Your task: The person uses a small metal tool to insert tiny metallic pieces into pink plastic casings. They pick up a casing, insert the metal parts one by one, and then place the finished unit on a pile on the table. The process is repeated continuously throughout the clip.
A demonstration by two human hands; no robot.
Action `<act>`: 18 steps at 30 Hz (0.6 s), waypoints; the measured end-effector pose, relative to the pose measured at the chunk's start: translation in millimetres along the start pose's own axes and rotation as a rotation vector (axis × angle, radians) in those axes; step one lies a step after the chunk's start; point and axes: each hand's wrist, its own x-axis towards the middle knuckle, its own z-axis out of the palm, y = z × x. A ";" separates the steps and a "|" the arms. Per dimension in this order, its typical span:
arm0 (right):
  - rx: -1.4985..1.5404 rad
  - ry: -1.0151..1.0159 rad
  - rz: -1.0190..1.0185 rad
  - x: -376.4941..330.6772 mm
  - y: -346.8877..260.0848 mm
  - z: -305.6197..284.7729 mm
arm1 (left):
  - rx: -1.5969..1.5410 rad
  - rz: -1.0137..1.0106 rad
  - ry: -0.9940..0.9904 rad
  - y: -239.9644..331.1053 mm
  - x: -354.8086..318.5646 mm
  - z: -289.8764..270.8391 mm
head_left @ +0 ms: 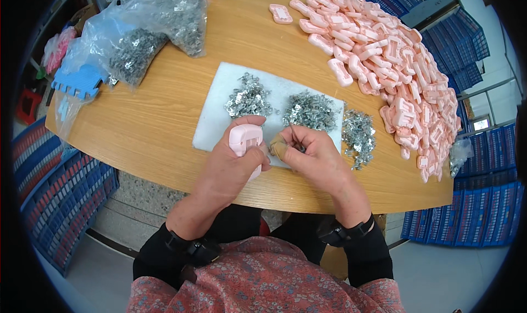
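My left hand (pixel 219 169) is closed around a pale pink plastic casing (pixel 244 137) with a rectangular opening, its thumb lying over the near side. Just to the right, my right hand (pixel 324 162) is pinched on a thin dark metal tool (pixel 297 138); its exact kind is hard to make out. Tan covers (pixel 278 147) wrap its fingertips, which almost meet the casing. Beyond both hands, a white foam sheet (pixel 211 121) bears two heaps of small shiny metal pieces (pixel 248 96). Another pile of metal pieces (pixel 358 138) lies by its right edge.
A large mound of pink casings (pixel 384 60) covers the table's right side, with one casing (pixel 281 14) lying apart. Clear bags of metal pieces (pixel 137 49) and a blue foam piece (pixel 78 81) sit at the left. Blue racks (pixel 71 198) stand around the wooden table (pixel 148 129).
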 end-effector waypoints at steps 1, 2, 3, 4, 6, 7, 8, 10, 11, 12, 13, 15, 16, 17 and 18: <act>0.028 0.019 0.012 -1.3 1.4 1.3 | -0.012 -0.009 0.004 -0.5 -0.5 2.3; 0.040 0.031 0.022 -2.4 1.4 2.2 | -0.024 -0.019 0.008 -1.1 -1.1 4.9; 0.052 0.044 0.033 -3.5 0.9 3.0 | -0.037 -0.028 0.012 -1.5 -1.5 6.9; 0.064 0.059 0.046 -4.9 1.3 2.6 | -0.048 -0.025 0.007 -2.2 -1.5 8.6; 0.044 0.065 0.013 -5.9 8.6 0.4 | -0.071 -0.020 -0.004 -3.6 -1.6 11.7; 0.034 0.068 -0.006 -6.1 10.7 -0.6 | -0.079 -0.010 0.002 -4.7 -1.3 12.8; 0.105 0.101 0.012 -8.3 9.0 -0.3 | -0.088 0.000 0.008 -6.6 -1.1 13.8; 0.246 0.163 0.043 -14.0 3.5 3.4 | -0.133 0.010 0.032 -7.9 -0.3 16.8; 0.241 0.179 0.004 -16.8 5.4 6.1 | -0.171 0.011 0.050 -7.8 0.6 19.6; 0.236 0.196 -0.034 -20.3 9.2 9.5 | -0.209 0.012 0.069 -7.4 1.6 21.2; 0.233 0.216 -0.067 -23.3 14.0 11.7 | -0.204 0.015 0.046 -8.3 1.6 21.4; 0.322 0.247 -0.048 -23.4 23.8 13.0 | -0.194 0.019 0.002 -9.7 2.0 21.1; 0.369 0.259 -0.037 -23.1 26.6 14.5 | -0.182 0.011 -0.001 -9.2 2.1 21.3; 0.425 0.256 -0.025 -24.1 23.1 15.3 | -0.170 0.003 -0.004 -7.9 2.2 22.3; 0.480 0.253 -0.014 -25.7 15.7 15.5 | -0.158 -0.005 -0.008 -6.8 1.7 23.5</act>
